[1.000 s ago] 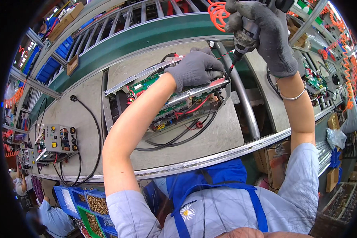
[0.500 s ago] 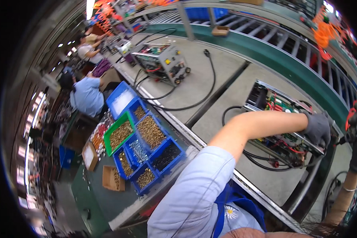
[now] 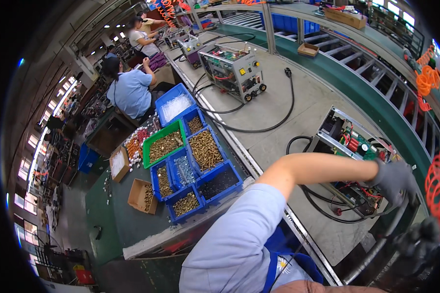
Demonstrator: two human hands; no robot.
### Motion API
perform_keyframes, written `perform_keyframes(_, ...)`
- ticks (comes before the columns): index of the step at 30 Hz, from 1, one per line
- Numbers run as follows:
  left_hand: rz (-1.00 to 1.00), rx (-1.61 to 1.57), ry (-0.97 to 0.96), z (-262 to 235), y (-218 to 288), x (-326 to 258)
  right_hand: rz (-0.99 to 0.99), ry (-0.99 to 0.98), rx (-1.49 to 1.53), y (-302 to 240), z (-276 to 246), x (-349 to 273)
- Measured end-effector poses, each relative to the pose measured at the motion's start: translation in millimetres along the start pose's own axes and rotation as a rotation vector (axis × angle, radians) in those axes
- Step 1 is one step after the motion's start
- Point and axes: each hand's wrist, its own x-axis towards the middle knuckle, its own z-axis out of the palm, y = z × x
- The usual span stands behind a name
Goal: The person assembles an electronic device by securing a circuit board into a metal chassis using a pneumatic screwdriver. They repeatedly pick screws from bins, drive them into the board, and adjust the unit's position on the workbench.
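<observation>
**Gloved left hand laid on an open electronics chassis**

The left hand (image 3: 393,180), in a grey glove, is being stretched out to the right with the forearm bare and nearly level, and is being pressed onto the open chassis (image 3: 353,161) lying on the grey workbench (image 3: 278,122). Whether its fingers are curled around an edge cannot be told. The right hand (image 3: 418,239), in a dark glove, is being blurred at the picture's rim; its grip cannot be made out. Black cables (image 3: 322,207) are being looped beneath the chassis. Orange coiled hoses (image 3: 437,188) are hanging just beside. Blue bins of screws (image 3: 205,168) are standing well apart, to the left.
</observation>
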Motion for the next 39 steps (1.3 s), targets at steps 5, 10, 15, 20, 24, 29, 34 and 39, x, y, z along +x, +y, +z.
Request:
perform_keyframes(5, -0.411, -0.431, -0.145, 50.0, 108.8, -128.0, -0.372, 0.41, -0.667, 139.0, 30.4, -73.1)
perform_keyframes(10, -0.601, -0.077, 0.256, 81.4, 112.8, -204.9, 0.063, -0.023, -0.721, 145.6, 104.5, -66.0)
perform_keyframes(15, -0.601, 0.515, -0.013, 29.8, 140.2, -251.2, 1.119, 0.09, 0.726, 183.6, 120.8, -63.4)
perform_keyframes(20, -0.91, 0.907, 0.148, 23.1, 158.6, -330.5, 1.118, -0.207, 0.419, 197.5, 152.4, -57.5)
perform_keyframes(24, -1.707, 1.132, 0.17, -74.0, 211.6, -423.0, 1.097, -0.161, 0.484, 202.5, 126.6, -82.5)
perform_keyframes(29, -1.641, 1.377, -0.143, -74.5, 255.3, -561.4, 1.065, -0.059, 0.332, 188.4, 120.7, -88.8)
perform_keyframes(34, -1.751, 1.05, -0.305, -88.8, 238.4, -576.0, 0.981, 0.017, 0.346, 170.5, 131.3, -82.5)
perform_keyframes(39, -1.7, 0.92, -0.118, -97.4, 247.1, -579.5, 0.895, 0.086, 0.31, 157.8, 127.4, -88.0)
